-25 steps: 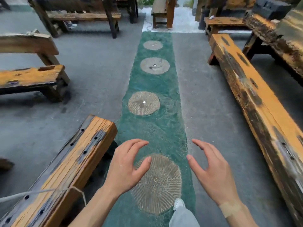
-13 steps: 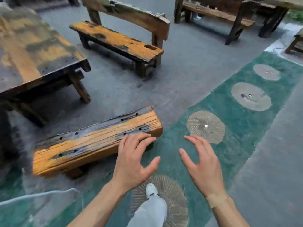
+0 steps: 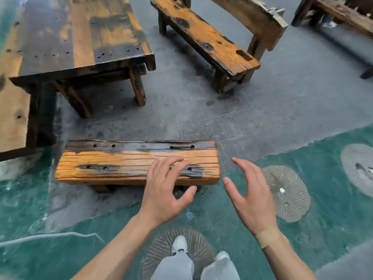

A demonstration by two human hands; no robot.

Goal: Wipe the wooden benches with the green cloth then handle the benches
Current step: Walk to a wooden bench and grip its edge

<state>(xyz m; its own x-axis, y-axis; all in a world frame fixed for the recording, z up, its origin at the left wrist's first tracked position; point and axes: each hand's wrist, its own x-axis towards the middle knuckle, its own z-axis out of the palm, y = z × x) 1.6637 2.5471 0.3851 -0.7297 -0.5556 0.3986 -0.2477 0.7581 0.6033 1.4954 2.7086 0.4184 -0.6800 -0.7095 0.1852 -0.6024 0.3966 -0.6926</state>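
A short backless wooden bench [image 3: 121, 164], orange with dark patches and bolt holes, stands on the ground straight ahead. My left hand [image 3: 165, 188] hovers over its right end with fingers spread and loosely bent, holding nothing. My right hand [image 3: 250, 197] is held out past the bench's right end, above the green path, fingers relaxed, also holding nothing. A plaster sits on its wrist. No green cloth is in view.
A dark wooden table [image 3: 80, 37] stands at the back left. A bench with a backrest [image 3: 205, 39] is behind, and another bench [image 3: 343, 15] sits top right. Round millstones [image 3: 286, 193] lie in the green path [image 3: 333, 209]. My feet [image 3: 179, 245] stand on one stone.
My view has swung left, bringing the short bench square in front of me. Both hands kept their spread pose and now sit over and beside the bench's right end.
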